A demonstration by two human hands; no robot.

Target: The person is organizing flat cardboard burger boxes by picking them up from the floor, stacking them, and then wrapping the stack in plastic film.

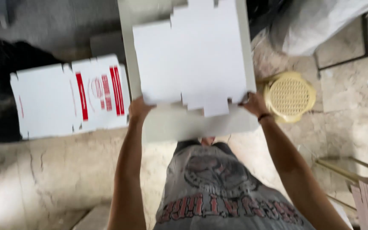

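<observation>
Cardboard box blank [192,55], white and die-cut with notched tabs along its edges, is lying flat and unfolded on a pale grey table [167,123], its plain side facing up. No flap is standing and no crease is bent yet, so as far as the view shows the folding is hardly begun: the sheet is only being laid out or squared up.

Nearest the camera, the person's grey printed shirt and both forearms are filling the lower frame. The left hand [139,108] is pressing on the near left corner of the sheet, fingers curled over its edge; the right hand [254,104], with a dark band at the wrist, is gripping the near right corner in the same way. Motion blur is softening both, so how tightly each is pinching I cannot tell exactly, but both are closed on the cardboard.

Just right of the table a yellow plastic stool [289,96] is standing on the marble floor [43,179]. To the left, another flat blank [71,96] with red stripes is resting printed side up, also unfolded. Farther back on the right, a grey sack [316,23] is leaning beside a dark frame.
</observation>
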